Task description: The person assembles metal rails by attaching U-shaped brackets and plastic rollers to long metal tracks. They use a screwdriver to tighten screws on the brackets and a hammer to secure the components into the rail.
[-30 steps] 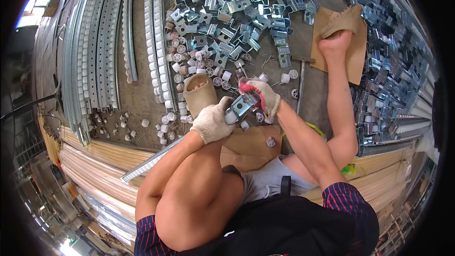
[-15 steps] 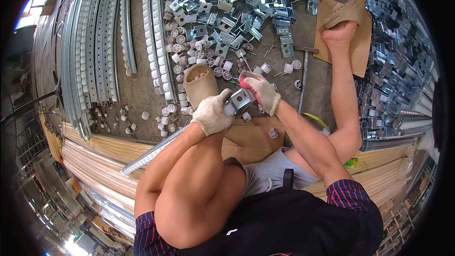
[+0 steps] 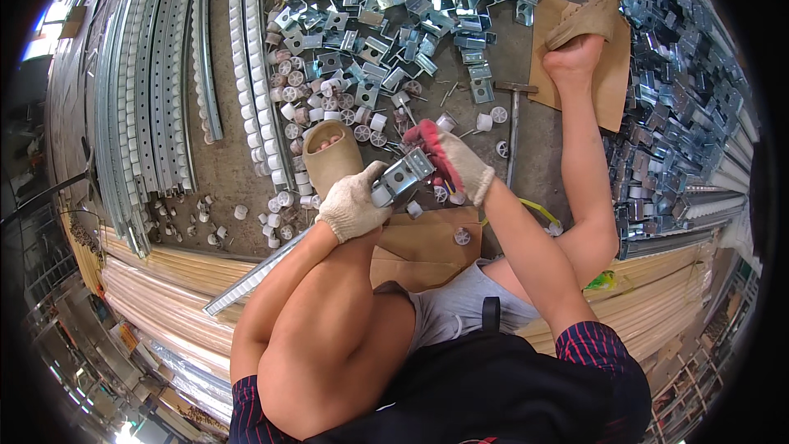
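Observation:
My left hand (image 3: 355,204), in a white knit glove, is wrapped around a long metal roller rail (image 3: 255,278) that runs down to the left beneath my forearm. At the rail's upper end, just beyond my fingers, sits a shiny metal bracket (image 3: 403,174) with a hole in its face. Close against the bracket's right side is my right hand (image 3: 457,163), its glove white with red on the fingers. Those fingers are curled, and what they hold is hidden; a small yellow and blue bit shows beneath them. A roller with a thin pin (image 3: 403,104) lies just past the fingertips.
Loose brackets (image 3: 370,33) are heaped ahead, with more (image 3: 682,107) at right. White rollers (image 3: 329,99) lie scattered near my sandal (image 3: 331,160). A hammer (image 3: 514,127) rests right of centre. Roller rails (image 3: 156,74) line the left; cardboard (image 3: 427,251) lies below my hands.
My right hand has turned, and its red fingers now point more up and left, beside the bracket. The bracket is tilted more, showing more of its length. The whole view has shifted slightly.

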Demonstrator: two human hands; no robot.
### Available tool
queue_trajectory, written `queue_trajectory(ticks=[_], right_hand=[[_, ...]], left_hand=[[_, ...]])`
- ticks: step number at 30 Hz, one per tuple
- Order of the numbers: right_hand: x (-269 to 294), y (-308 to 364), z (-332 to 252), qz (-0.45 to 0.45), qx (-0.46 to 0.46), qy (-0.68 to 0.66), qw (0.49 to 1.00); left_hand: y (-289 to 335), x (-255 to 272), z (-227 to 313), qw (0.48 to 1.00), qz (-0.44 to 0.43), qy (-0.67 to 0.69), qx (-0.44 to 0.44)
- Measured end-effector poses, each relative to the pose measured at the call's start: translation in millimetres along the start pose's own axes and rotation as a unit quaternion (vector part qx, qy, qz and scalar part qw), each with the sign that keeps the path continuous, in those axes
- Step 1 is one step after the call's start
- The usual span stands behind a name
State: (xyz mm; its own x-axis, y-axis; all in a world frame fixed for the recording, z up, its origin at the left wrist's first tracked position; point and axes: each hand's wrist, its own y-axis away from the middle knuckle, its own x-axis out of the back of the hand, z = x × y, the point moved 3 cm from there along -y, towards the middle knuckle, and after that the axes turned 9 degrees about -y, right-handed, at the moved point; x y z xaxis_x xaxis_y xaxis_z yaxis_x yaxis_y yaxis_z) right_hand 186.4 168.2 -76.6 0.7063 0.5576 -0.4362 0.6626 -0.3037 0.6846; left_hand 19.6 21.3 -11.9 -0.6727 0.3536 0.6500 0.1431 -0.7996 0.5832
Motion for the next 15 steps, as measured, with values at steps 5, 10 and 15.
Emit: queue_trajectory(ticks=[5, 10, 15], right_hand=[[93, 32, 10, 0.369, 0.135, 0.339, 0.855], [113, 44, 18, 0.481, 0.063, 0.469, 0.738], [123, 50, 6, 0.441, -0.027, 0.502, 0.744]], left_hand=[[-1, -1, -3, 1.000, 0.000, -0.009, -0.002], [-6, 0, -9, 0.999, 0.029, 0.006, -0.031], [-18, 23, -18, 0.998, 0.053, -0.024, -0.013]])
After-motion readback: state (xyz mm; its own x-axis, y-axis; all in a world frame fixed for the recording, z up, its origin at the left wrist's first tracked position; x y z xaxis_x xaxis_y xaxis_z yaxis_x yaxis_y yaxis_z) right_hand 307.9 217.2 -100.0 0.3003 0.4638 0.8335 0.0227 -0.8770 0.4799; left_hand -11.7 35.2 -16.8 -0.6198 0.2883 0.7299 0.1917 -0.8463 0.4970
